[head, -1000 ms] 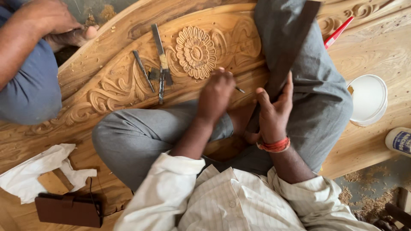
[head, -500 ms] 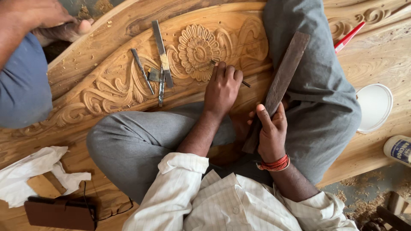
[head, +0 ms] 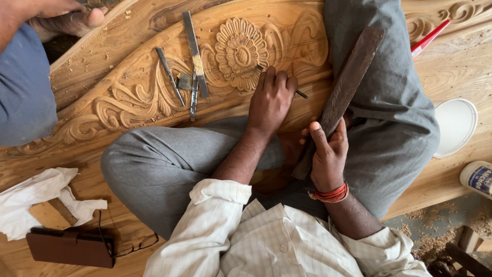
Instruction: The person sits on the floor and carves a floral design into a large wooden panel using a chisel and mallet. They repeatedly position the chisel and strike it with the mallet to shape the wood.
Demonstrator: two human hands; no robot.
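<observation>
I sit cross-legged on a large carved wooden panel [head: 128, 97]. My left hand [head: 270, 98] grips a thin metal chisel [head: 300, 94], its tip set beside the carved flower [head: 241, 51]. My right hand [head: 328, 154] holds a long dark wooden mallet [head: 348, 87] by its lower end, the bar slanting up and right over my knee. Several loose chisels [head: 192, 56] lie on the panel left of the flower.
Another person's blue-clad leg [head: 23, 82] and foot [head: 77, 20] are at the upper left. White cloth [head: 36, 192], a brown case [head: 69, 249] and glasses lie lower left. At right are a white lid [head: 455, 125], a white bottle [head: 476, 178] and a red tool [head: 429, 37].
My left hand has moved up the panel with the chisel to the flower's edge. My right hand has shifted the mallet slightly; the view has moved closer.
</observation>
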